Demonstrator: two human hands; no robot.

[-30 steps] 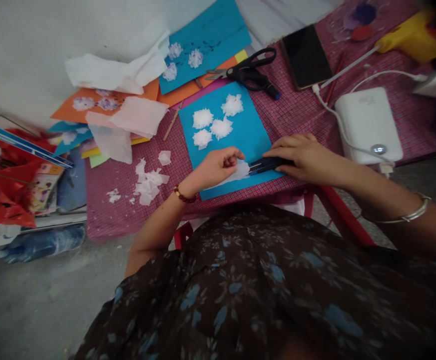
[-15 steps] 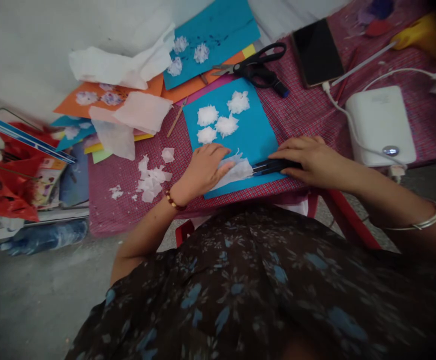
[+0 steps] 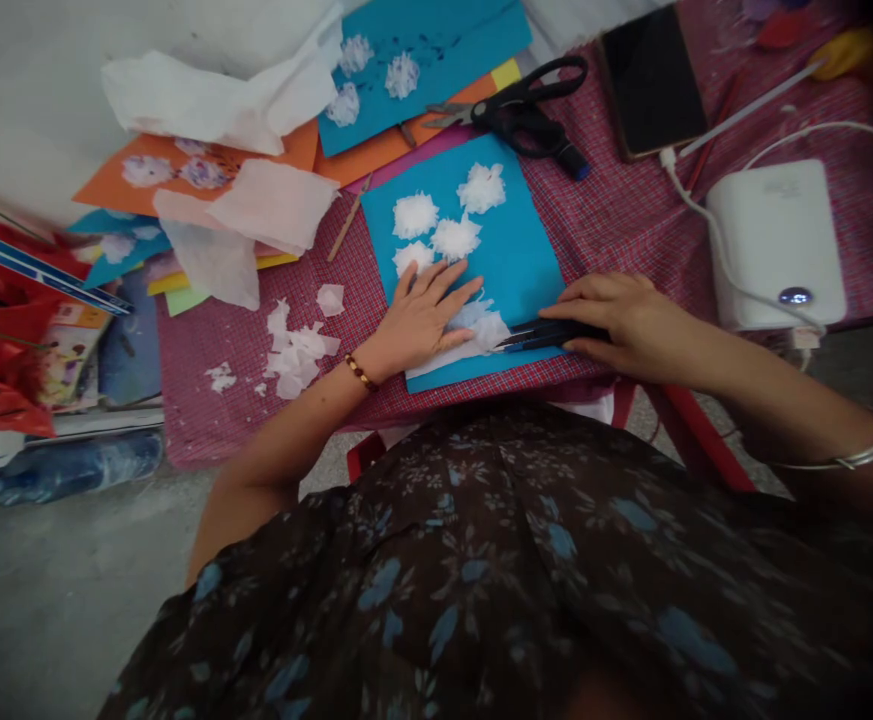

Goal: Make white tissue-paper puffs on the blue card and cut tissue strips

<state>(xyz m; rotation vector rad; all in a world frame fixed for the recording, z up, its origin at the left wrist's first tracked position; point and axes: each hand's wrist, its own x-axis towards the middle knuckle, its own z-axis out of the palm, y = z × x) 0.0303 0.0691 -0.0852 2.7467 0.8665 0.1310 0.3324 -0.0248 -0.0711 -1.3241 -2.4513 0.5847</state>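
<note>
— Left hand point(image 3: 419, 318)?
— Flat, fingers point(image 3: 443, 285) spread, palm down on a piece of white tissue paper point(image 3: 481, 332) near the front edge of a blue card sheet point(image 3: 522, 260).

— Right hand point(image 3: 616, 322)?
— Fingers pressed together over dark pens point(image 3: 537, 335), pinning them against the same sheet; tips touching the tissue's right edge.

— On the sheet besides?
— Four fluffy white tissue tufts point(image 3: 447, 215), clustered just beyond the left fingertips.

— Around it?
— Red checked cloth point(image 3: 616, 225) over the surface. Torn tissue scraps point(image 3: 297, 352) to the left. Black scissors point(image 3: 526, 115) beyond the sheet. A dark phone point(image 3: 653, 80) and a white power bank point(image 3: 777, 240) to the right, cable attached. More coloured card and loose tissue at far left.
</note>
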